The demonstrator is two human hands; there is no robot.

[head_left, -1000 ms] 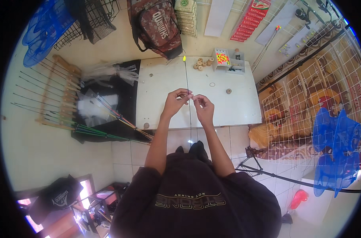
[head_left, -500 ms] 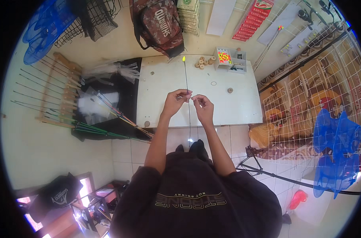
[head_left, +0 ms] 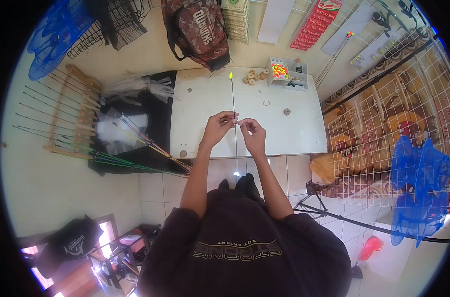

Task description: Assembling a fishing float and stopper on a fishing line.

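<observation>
Over the front half of the white table (head_left: 200,106), my left hand (head_left: 218,129) pinches a thin dark rod (head_left: 233,96) between thumb and fingertips. The rod points away from me, and its far end carries a bright yellow tip (head_left: 230,75). Its near part runs down past the table's front edge toward my body. Close to the right side of the rod, my right hand (head_left: 254,136) has its thumb and fingertips pressed together. What those fingertips hold, if anything, is too small to make out.
Cork rings (head_left: 251,78) lie at the table's back beside a compartment box (head_left: 290,81) of colourful small pieces. A single cork ring (head_left: 287,112) sits to the right. Left are a wooden rack (head_left: 86,111) of thin rods and a black cloth (head_left: 161,94). A wire grid (head_left: 373,143) stands right.
The rod's yellow tip has shifted slightly to the right and nearer to me. Both hands keep nearly the same place and grip.
</observation>
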